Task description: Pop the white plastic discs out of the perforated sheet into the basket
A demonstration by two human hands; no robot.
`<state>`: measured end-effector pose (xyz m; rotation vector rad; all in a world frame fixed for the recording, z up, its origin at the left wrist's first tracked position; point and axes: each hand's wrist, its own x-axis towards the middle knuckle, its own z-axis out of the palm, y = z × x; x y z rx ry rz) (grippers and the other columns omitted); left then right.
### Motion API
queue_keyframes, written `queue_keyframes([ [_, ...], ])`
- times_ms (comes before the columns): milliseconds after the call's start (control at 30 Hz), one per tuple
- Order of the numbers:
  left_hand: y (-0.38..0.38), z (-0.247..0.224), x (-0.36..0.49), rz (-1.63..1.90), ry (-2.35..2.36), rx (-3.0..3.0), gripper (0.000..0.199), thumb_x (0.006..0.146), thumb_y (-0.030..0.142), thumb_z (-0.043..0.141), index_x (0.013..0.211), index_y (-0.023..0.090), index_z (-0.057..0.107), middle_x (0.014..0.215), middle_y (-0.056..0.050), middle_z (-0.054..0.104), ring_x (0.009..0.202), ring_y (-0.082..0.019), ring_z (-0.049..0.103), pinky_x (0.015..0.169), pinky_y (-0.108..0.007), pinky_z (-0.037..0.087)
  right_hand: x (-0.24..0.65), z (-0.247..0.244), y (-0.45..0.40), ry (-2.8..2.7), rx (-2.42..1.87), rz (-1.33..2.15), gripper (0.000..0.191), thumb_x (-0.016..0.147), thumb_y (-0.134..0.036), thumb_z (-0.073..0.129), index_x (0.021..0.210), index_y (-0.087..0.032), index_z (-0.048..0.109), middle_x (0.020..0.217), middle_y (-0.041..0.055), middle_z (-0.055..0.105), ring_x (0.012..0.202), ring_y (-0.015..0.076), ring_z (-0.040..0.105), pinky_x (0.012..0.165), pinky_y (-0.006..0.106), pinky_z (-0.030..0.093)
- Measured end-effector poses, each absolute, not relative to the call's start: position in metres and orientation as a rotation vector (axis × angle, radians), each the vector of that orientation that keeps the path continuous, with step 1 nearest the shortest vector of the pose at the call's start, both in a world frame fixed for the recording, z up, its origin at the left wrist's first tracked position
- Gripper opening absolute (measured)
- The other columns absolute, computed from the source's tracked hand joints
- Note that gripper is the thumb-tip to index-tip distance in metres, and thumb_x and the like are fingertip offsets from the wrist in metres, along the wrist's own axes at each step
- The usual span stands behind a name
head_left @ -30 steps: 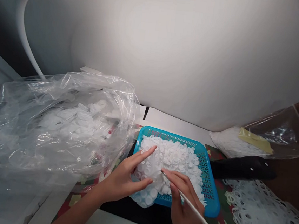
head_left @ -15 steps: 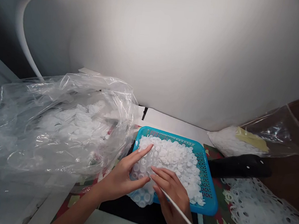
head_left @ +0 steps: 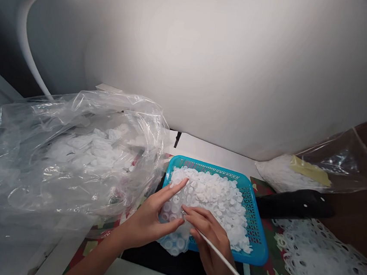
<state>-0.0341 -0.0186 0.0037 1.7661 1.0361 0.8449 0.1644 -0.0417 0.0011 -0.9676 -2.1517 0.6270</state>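
My left hand (head_left: 155, 214) holds a translucent plastic sheet with round cup-like rings (head_left: 175, 216), its thumb and forefinger spread along the near side. My right hand (head_left: 211, 237) is closed on a thin white stick (head_left: 223, 258), whose far tip is close to the sheet and whose other end runs down toward the bottom edge. Below and behind both hands stands a blue plastic basket (head_left: 259, 248), full of small white discs (head_left: 219, 197). Part of the sheet hangs over the basket's near left corner. The fingers under the sheet are hidden.
On the left lies a large clear plastic bag (head_left: 69, 178) with white pieces inside. A clear bag of white pieces (head_left: 277, 170), a black strip (head_left: 297, 204) and a heap of perforated ring sheets (head_left: 330, 264) are on the right. A lamp (head_left: 27, 36) arches at upper left.
My right hand has shifted slightly left across the sheet, and the stick's near end has swung a little to the right. My left hand and the sheet stay almost in place.
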Motion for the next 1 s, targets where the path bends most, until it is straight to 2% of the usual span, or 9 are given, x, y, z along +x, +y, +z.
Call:
queue_keyframes([
  [200,-0.019,0.005,-0.035,0.802,1.046,1.742,0.076,0.084,0.018,0.06,0.147,0.035,0.021,0.153,0.007,0.029,0.14,-0.02,0.029,0.115,-0.034,0.029,0.167,0.006,-0.042,-2.102,-0.922,0.719,0.028,0.099,-0.024,0.037,0.124,-0.023,0.051,0.123,0.0059,0.062,0.114,0.0165,0.053,0.095,0.031,0.046],
  [300,-0.019,0.006,-0.035,0.8,1.047,1.748,0.074,0.085,0.019,0.059,0.147,0.034,0.022,0.153,0.006,0.03,0.14,-0.02,0.029,0.115,-0.034,0.029,0.166,0.005,-0.04,-2.113,-0.937,0.689,0.026,0.099,-0.025,0.038,0.12,-0.022,0.054,0.122,0.0065,0.063,0.113,0.0173,0.054,0.094,0.031,0.048],
  [433,-0.019,0.005,-0.035,0.81,1.039,1.771,0.073,0.085,0.019,0.059,0.147,0.033,0.024,0.152,0.005,0.032,0.139,-0.022,0.032,0.115,-0.036,0.028,0.162,0.002,-0.034,-2.205,-0.905,0.534,0.023,0.098,-0.024,0.042,0.11,-0.018,0.059,0.119,0.0093,0.065,0.108,0.0191,0.058,0.091,0.034,0.051],
  [567,-0.018,0.005,-0.035,0.81,1.055,1.77,0.074,0.084,0.015,0.058,0.147,0.032,0.024,0.152,0.004,0.032,0.138,-0.022,0.032,0.115,-0.035,0.029,0.159,-0.003,-0.03,-2.264,-0.85,0.339,0.021,0.095,-0.018,0.046,0.111,-0.017,0.06,0.114,0.0107,0.068,0.101,0.0196,0.062,0.085,0.034,0.055],
  [733,-0.018,0.005,-0.036,0.787,1.053,1.769,0.075,0.084,0.021,0.061,0.147,0.033,0.022,0.153,0.003,0.031,0.139,-0.023,0.031,0.115,-0.038,0.029,0.169,-0.004,-0.034,-2.093,-0.87,0.317,0.031,0.094,-0.011,0.045,0.122,-0.018,0.054,0.115,0.0109,0.066,0.107,0.0204,0.06,0.086,0.036,0.054],
  [867,-0.019,0.004,-0.037,0.792,1.053,1.776,0.077,0.085,0.019,0.06,0.148,0.035,0.019,0.154,0.003,0.029,0.14,-0.025,0.029,0.115,-0.042,0.028,0.193,0.003,-0.04,-1.814,-1.042,0.168,0.034,0.093,-0.009,0.044,0.124,-0.02,0.055,0.114,0.0099,0.065,0.106,0.023,0.062,0.087,0.041,0.052],
  [1000,-0.019,0.003,-0.037,0.786,1.054,1.765,0.077,0.084,0.019,0.061,0.148,0.034,0.02,0.154,0.002,0.029,0.14,-0.025,0.029,0.115,-0.044,0.028,0.211,0.01,-0.042,-1.691,-1.204,0.212,0.029,0.094,-0.015,0.044,0.117,-0.019,0.059,0.109,0.0102,0.068,0.103,0.0252,0.063,0.088,0.044,0.051],
])
